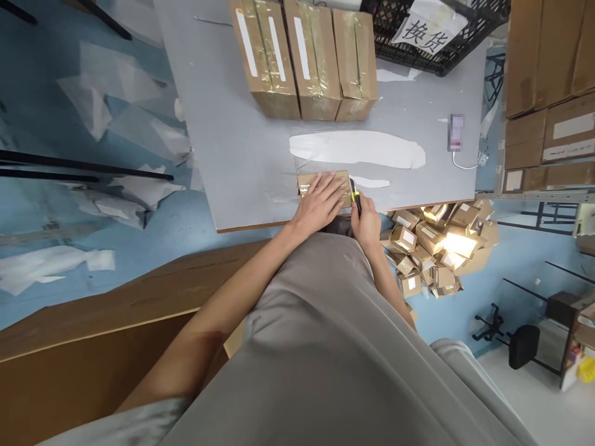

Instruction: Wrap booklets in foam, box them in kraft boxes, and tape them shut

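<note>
A small taped cardboard box [304,182] lies near the front edge of the grey table [232,161]. Stretched across its top is my left hand [320,202], flat, with the fingers slightly apart. My right hand [367,224] is wrapped round a black and yellow box cutter [357,197]. The cutter's front end is beside the right end of the box; whether the blade touches the cardboard, I cannot tell. Just behind the box are a long white paper strip [357,148] and a smaller white scrap [372,183].
Three taped cartons [320,93] stand at the back, beside a black plastic crate [409,56] with a paper sign. A phone [456,133] with a white cable lies at right. Many small boxes [427,244] are piled below the table's right side. A large open carton [139,291] is at lower left.
</note>
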Demonstrator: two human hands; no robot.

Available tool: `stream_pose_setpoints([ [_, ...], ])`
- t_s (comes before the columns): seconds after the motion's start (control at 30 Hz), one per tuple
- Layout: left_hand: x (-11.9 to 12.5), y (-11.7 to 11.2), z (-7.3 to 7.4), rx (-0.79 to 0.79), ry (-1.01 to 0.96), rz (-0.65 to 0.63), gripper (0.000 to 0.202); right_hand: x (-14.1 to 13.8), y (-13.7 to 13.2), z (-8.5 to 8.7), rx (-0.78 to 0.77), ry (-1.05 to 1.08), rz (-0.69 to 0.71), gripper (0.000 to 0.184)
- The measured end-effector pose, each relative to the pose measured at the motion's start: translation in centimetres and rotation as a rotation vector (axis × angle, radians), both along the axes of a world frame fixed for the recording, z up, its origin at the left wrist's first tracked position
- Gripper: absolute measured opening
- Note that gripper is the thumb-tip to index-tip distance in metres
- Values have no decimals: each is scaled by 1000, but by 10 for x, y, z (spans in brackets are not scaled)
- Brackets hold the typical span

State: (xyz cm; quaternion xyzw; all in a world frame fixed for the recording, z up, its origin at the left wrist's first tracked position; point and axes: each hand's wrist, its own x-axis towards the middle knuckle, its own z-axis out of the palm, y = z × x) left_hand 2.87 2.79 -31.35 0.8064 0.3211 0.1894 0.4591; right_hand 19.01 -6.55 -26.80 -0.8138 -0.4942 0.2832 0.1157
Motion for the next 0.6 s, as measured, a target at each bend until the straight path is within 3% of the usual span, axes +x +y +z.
stream_pose_setpoints([
  [0.2,-3,0,-7,-12,6,16,51,-8,8,15,-137,-30,19,56],
  [0.43,0,-2,-8,-7,1,40,48,-24,22,45,-353,-123,9,59],
  [0.6,-1,-6,-9,2,11,46,49,-33,35,54,-437,-175,4,58],
])
